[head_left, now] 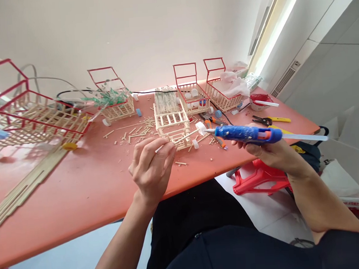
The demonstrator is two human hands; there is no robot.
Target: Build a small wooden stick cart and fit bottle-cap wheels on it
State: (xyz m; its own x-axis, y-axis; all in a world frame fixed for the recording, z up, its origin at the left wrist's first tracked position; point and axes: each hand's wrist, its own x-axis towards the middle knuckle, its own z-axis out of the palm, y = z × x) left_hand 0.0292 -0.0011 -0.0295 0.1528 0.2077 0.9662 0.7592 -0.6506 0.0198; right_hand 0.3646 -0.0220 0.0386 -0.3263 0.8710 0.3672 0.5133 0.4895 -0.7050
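Observation:
Pinched in the fingertips of my left hand (153, 164) is a thin wooden stick (186, 137), with a white bottle cap (201, 128) at its far end. My right hand (267, 155) is wrapped round a blue hot glue gun (243, 134), whose metal tip points left, at or very close to the cap. A translucent glue stick (305, 137) juts from the gun's back. Just behind my left hand stands a small unpainted cart frame of wooden sticks (172, 118), with another white cap (195, 144) at its lower right corner.
Several red-rimmed stick carts (192, 94) line the back of the orange table (89, 197). Cut stick bits (139, 131) lie around the middle, and long flat sticks (27, 184) at the left. Pliers (271, 120) and a red-filled bowl (261, 101) are at the right; a red stool (261, 178) stands below.

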